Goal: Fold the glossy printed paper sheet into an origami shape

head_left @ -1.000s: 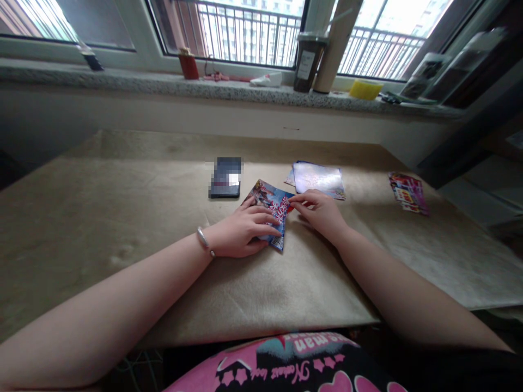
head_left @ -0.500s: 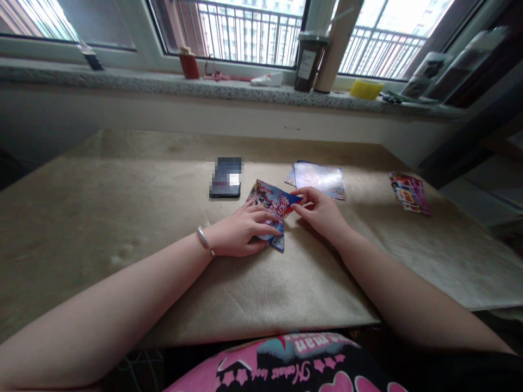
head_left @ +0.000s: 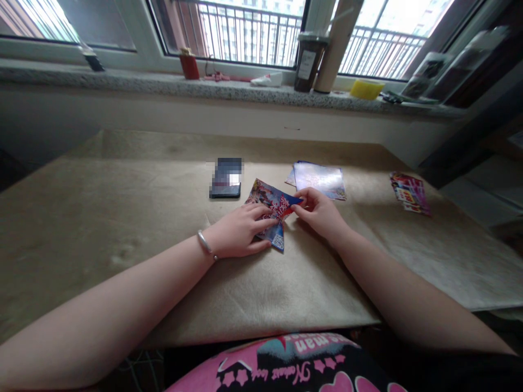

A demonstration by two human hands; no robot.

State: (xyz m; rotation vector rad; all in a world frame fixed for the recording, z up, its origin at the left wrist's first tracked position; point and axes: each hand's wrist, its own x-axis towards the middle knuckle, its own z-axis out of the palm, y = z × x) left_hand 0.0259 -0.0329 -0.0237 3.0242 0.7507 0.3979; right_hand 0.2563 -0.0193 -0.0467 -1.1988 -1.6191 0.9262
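Note:
A colourful printed paper sheet point(head_left: 278, 239), partly folded and showing a QR code near its lower corner, lies on the table in front of me. My left hand point(head_left: 247, 228) rests on it with fingers stretched out and covers part of the print. At the upper right, my right hand point(head_left: 316, 209) pinches the sheet's pointed blue corner between thumb and fingers. A silver bracelet point(head_left: 203, 242) circles my left wrist.
A dark phone-like object point(head_left: 226, 177), pixelated, lies beyond my left hand. Shiny printed sheets point(head_left: 321, 177) sit behind my right hand; pink and red cards point(head_left: 411, 193) lie farther right. A lidded container point(head_left: 308, 62) and a yellow object point(head_left: 366, 89) stand on the windowsill.
My left hand has shifted slightly, its fingers drawn back a little so more of the QR code shows. The right hand keeps its pinch on the corner.

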